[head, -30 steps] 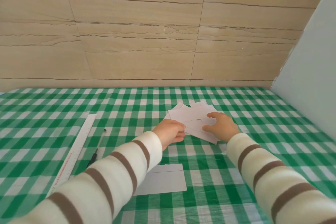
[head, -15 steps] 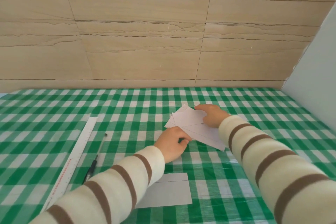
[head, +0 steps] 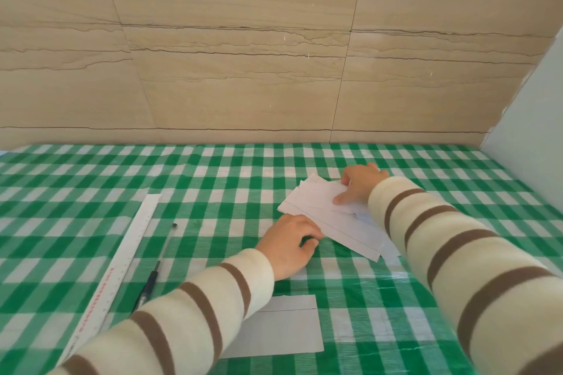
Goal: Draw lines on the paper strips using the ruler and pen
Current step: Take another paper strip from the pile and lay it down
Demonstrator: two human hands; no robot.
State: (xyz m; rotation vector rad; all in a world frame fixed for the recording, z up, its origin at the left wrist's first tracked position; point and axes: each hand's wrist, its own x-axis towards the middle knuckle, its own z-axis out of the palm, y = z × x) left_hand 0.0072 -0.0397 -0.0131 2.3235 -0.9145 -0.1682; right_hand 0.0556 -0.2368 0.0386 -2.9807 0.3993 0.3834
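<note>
Landmark: the stack of strips [head: 332,216].

Ruler [head: 122,265]: lies well to the left of the stack, slanting away from the viewer, untouched. Pen [head: 152,277]: just right of the ruler, parallel to it, also untouched. Neither has shifted over the last second.

Left hand [head: 289,245]: at the stack's near-left edge, fingers curled, tips against the paper edge; whether they pinch a strip cannot be told. It has drawn back toward the viewer from its earlier place on the stack.

Lone strip [head: 280,326]: near side of the stack, one line already ruled across it, partly under the left sleeve.

Right hand [head: 359,184]: on the stack's far-right end, fingers bent over that end and thumb pressing the top strip. It has moved from the near-right edge to the far end, and the fanned strips now lie closer together.

Judgement: the strips are being squared up or one is being separated; no line is being drawn at present.

Room: open cloth [head: 213,192] lies between pen and stack, enough to lay a strip. A side wall [head: 530,119] closes the space right of the stack.
</note>
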